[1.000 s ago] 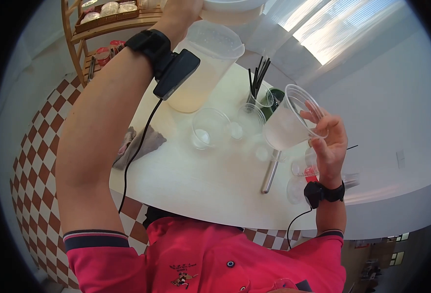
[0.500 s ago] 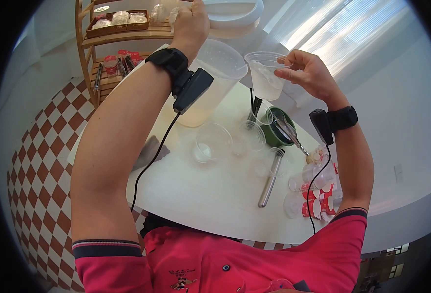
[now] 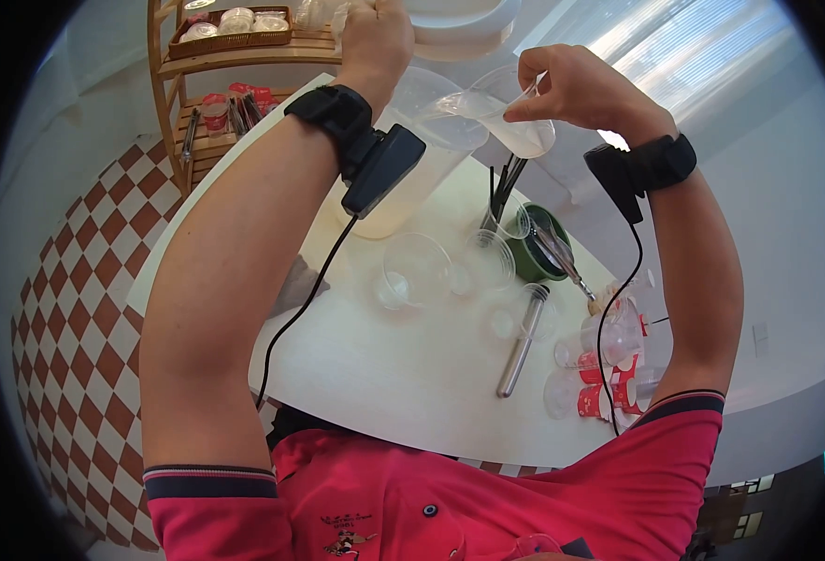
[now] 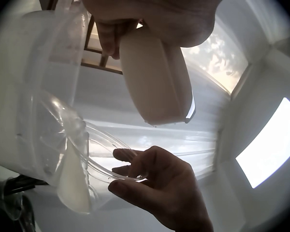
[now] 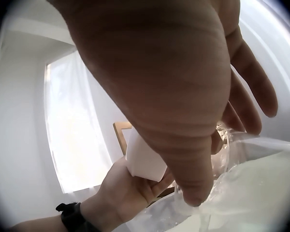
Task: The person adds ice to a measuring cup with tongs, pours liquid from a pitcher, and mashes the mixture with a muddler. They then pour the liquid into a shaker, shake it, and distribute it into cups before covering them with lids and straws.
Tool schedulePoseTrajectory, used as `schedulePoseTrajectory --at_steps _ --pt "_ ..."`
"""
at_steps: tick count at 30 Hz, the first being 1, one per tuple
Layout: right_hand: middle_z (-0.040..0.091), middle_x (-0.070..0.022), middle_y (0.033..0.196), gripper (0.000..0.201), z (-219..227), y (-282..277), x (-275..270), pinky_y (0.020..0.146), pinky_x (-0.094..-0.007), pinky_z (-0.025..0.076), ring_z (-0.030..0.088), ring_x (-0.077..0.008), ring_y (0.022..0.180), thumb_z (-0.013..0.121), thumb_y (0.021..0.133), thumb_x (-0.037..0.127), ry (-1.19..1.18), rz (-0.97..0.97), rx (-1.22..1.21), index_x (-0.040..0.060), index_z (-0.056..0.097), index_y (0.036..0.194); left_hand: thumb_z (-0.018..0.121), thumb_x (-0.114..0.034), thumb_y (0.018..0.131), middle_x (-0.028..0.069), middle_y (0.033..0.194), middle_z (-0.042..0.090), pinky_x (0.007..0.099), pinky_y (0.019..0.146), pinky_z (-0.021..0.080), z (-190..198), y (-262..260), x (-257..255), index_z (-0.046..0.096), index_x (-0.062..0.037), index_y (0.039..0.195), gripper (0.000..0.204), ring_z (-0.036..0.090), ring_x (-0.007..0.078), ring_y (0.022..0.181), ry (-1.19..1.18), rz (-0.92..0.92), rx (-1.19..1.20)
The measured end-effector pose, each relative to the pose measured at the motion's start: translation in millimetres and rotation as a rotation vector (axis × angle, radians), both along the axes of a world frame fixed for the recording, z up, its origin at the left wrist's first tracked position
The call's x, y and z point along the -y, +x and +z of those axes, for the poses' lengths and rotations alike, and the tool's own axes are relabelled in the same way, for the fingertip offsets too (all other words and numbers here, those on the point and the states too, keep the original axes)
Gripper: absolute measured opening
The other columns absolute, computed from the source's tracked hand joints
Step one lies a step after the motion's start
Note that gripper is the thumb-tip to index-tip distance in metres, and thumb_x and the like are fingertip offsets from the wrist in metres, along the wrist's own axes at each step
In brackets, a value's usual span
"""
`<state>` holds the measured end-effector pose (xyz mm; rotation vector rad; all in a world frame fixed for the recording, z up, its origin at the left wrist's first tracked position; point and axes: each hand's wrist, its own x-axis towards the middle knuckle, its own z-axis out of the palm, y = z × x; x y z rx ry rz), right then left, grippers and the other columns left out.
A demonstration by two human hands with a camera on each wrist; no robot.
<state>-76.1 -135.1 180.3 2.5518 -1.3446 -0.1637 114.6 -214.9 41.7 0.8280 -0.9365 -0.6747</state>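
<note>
High over the table's far side, my left hand (image 3: 375,47) grips a white rounded lid (image 3: 464,19), which shows edge-on in the left wrist view. My right hand (image 3: 590,89) pinches the rim of a clear plastic cup (image 3: 527,138) between thumb and fingers. The cup is tipped to the left, its mouth over the top of a big translucent pitcher (image 3: 431,173). Clear liquid runs from the cup (image 4: 75,186) toward the pitcher (image 4: 19,111). Pale liquid fills the lower part of the pitcher.
Clear cups (image 3: 418,266) stand mid-table, near black straws (image 3: 504,192) and a green container (image 3: 534,266) with metal tools. A metal rod (image 3: 523,346) lies in front. Red-and-white cups (image 3: 595,402) are at right, a grey cloth (image 3: 300,285) at left. Behind is a wooden shelf (image 3: 244,59).
My right hand has carried the cup up and left from the table's right side to the pitcher and tipped it. The left hand keeps holding the lid, shifted slightly right.
</note>
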Motion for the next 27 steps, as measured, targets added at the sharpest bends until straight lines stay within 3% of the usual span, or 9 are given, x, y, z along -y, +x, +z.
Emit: schedulePoseTrajectory --at_steps 8,11,17,20,27 --pt "0.071 -0.0140 0.098 0.045 -10 20 0 0.078 -0.0412 0.053 0.068 -0.0342 0.091 0.089 0.073 0.035 -0.101 -0.027 -0.197 0.0030 0.064 0.094 0.035 -0.043 0.108 0.0347 0.140 0.053 0.0425 0.113 0.037 2 0 -1 0.049 0.0098 0.141 0.064 0.049 0.0432 0.136 0.009 0.000 -0.024" --pt "0.068 -0.0119 0.098 0.040 -16 26 -7 0.081 -0.0403 0.053 0.067 -0.0328 0.095 0.088 0.074 0.029 -0.149 0.056 -0.264 0.0039 0.064 0.094 0.035 -0.042 0.108 0.0359 0.139 0.053 0.0430 0.113 0.037 0 -2 5 0.050 0.0100 0.140 0.063 0.050 0.0438 0.135 0.053 0.072 0.002" --pt "0.065 -0.0079 0.101 0.025 -45 20 -13 0.076 -0.0369 0.057 0.067 -0.0266 0.098 0.084 0.073 0.014 -0.451 0.308 -0.336 0.0063 0.067 0.090 0.036 -0.042 0.107 0.0370 0.133 0.056 0.0456 0.109 0.040 -2 -3 8 0.054 0.0096 0.133 0.060 0.053 0.0468 0.130 -0.011 0.082 -0.025" --pt "0.063 -0.0070 0.099 0.019 -53 27 -22 0.073 -0.0358 0.057 0.066 -0.0241 0.095 0.080 0.071 0.009 -0.514 0.285 -0.399 0.0065 0.067 0.086 0.036 -0.042 0.107 0.0362 0.127 0.060 0.0471 0.106 0.042 -9 -4 21 0.057 0.0082 0.129 0.058 0.055 0.0476 0.125 -0.061 0.175 0.028" --pt "0.065 -0.0050 0.091 0.008 -62 30 -27 0.064 -0.0309 0.054 0.066 -0.0205 0.087 0.072 0.074 0.007 -0.579 0.399 -0.400 0.0086 0.072 0.082 0.036 -0.042 0.107 0.0357 0.120 0.063 0.0491 0.102 0.044 -8 -2 19 0.060 0.0074 0.124 0.057 0.059 0.0486 0.118 -0.048 0.171 0.065"
